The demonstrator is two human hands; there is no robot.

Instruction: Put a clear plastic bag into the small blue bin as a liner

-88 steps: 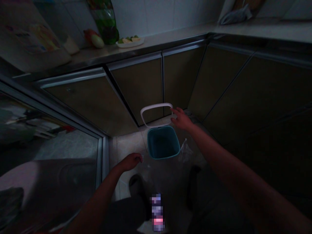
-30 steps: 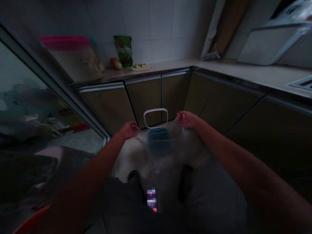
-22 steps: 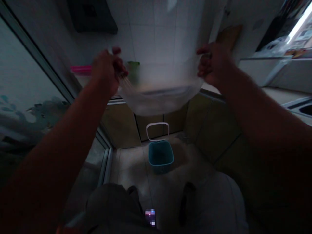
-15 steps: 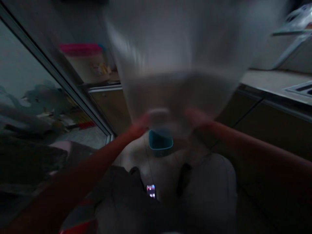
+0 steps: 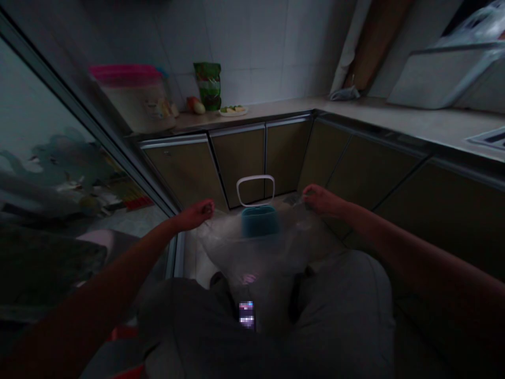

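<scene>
Clear plastic bag was spread over teal bin, its edges pinched firmly by left grip and right grip, holding it wide

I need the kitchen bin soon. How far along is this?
Done: the clear plastic bag is open and spread wide. In hand: the left hand and right hand pinch its edges, holding it low in front of the teal bin. Left: the bag has yet to go over the bin's rim, which looks uncovered, though the light is dim.
</scene>
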